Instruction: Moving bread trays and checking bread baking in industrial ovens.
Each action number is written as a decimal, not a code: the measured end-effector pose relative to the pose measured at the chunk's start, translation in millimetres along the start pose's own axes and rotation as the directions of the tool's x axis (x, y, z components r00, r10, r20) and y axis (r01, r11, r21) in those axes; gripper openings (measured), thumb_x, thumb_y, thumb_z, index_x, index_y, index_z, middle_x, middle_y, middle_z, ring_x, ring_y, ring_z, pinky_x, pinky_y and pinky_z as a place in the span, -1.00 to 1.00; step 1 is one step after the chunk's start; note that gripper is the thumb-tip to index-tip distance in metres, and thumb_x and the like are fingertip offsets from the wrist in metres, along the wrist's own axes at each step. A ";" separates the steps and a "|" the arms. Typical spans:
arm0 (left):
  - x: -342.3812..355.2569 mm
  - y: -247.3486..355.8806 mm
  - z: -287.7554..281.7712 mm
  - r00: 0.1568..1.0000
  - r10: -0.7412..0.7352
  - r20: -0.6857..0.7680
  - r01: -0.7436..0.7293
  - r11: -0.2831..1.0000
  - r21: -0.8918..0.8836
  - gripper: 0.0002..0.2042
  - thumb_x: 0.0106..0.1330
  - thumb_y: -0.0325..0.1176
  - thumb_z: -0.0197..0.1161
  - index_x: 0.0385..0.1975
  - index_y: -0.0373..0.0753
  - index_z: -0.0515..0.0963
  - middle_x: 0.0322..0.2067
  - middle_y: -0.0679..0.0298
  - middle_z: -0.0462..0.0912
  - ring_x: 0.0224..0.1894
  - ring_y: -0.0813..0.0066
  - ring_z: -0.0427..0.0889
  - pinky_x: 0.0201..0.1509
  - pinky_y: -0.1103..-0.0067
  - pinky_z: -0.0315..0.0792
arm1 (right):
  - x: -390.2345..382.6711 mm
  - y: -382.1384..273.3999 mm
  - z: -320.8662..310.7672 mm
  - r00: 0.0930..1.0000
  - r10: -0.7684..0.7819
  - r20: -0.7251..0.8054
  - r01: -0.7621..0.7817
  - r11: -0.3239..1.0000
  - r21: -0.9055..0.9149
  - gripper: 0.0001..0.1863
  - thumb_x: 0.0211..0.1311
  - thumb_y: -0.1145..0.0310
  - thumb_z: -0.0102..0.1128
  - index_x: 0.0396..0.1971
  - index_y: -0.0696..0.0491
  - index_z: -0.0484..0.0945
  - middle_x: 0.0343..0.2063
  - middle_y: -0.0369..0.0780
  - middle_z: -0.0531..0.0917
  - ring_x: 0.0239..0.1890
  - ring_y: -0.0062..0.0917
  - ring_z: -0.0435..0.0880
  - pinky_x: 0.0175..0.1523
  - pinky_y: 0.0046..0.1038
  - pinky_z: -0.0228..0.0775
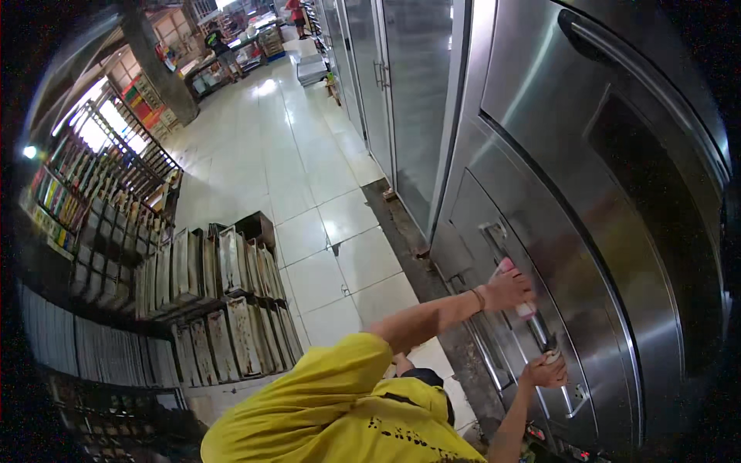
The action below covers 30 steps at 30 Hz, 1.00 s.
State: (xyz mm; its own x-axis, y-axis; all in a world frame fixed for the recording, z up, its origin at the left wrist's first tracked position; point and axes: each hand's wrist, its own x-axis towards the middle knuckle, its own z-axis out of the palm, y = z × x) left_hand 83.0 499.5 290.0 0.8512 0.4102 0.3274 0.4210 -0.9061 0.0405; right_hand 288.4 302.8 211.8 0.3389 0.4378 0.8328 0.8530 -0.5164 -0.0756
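Note:
A long metal bar handle (pixel 537 333) runs along the lower door panel (pixel 476 202) of a stainless steel oven-like cabinet. My left hand (pixel 508 293), a dark band on its wrist, presses a pink cloth (pixel 505 266) against the upper stretch of this bar. The cloth shows on both sides of the fingers. Lower down, my right hand (pixel 546 370) is closed round the same bar. Something small, dark and pale shows at its thumb; I cannot make out what it is.
Tall steel cabinets (pixel 421 85) line the right. Racks of upright, stained trays (pixel 247 339) stand at the left on the tiled floor (pixel 309 231). Beyond them is a pillar (pixel 158 65). Two people (pixel 220 48) are far back near a cluttered table. Red-lit controls (pixel 536 432) sit low beside my right forearm.

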 end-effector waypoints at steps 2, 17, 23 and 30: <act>2.9 -2.0 -1.7 0.989 0.060 0.132 -0.052 0.996 -0.068 -0.57 0.06 -0.27 0.33 -0.02 -0.09 0.48 -0.09 0.23 0.54 0.07 0.29 0.47 0.23 0.35 0.23 | -4.6 -2.9 -8.2 1.000 0.025 0.009 -0.025 1.000 0.002 -0.53 0.31 -0.01 -0.12 -0.23 0.14 0.51 -0.37 -0.08 0.55 -0.34 -0.16 0.45 -0.01 -0.21 0.17; 22.7 15.8 26.0 0.910 -0.079 0.408 0.125 0.989 -0.085 -0.77 0.14 -0.04 0.25 -0.27 0.06 0.64 -0.48 0.38 0.67 -0.40 0.37 0.55 -0.27 0.17 0.35 | 3.1 -23.7 -22.4 0.896 -0.043 0.442 0.092 0.992 -0.090 -0.49 -0.07 0.27 0.33 -0.05 0.04 0.45 -0.24 -0.16 0.55 -0.07 -0.31 0.50 0.20 -0.18 0.13; -6.4 13.2 32.1 0.917 0.210 0.340 -0.149 0.969 -0.197 -0.73 0.15 -0.01 0.23 -0.30 -0.01 0.63 -0.44 0.34 0.68 -0.40 0.30 0.58 -0.29 0.17 0.37 | 17.9 -73.7 -52.8 0.920 0.037 0.390 -0.001 0.996 -0.092 -0.61 -0.12 0.37 0.29 -0.18 -0.01 0.48 -0.25 -0.23 0.58 -0.14 -0.33 0.50 0.14 -0.22 0.15; -31.6 -29.0 44.9 0.942 0.167 0.291 -0.135 0.983 -0.128 -0.72 0.11 -0.04 0.25 -0.34 -0.10 0.62 -0.34 0.24 0.72 -0.26 0.22 0.68 -0.20 0.27 0.47 | -21.2 -100.0 -35.7 0.924 0.120 0.364 -0.082 0.989 -0.119 -0.69 -0.08 0.42 0.23 -0.24 -0.01 0.47 -0.31 -0.23 0.59 -0.19 -0.35 0.51 0.09 -0.25 0.12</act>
State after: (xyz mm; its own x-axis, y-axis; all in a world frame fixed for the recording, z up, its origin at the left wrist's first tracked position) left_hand 57.9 517.5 236.1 0.9635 0.2647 0.0405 0.2585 -0.9589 0.1166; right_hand 181.7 318.8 221.3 0.5602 0.6100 0.5604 0.7689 -0.6347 -0.0777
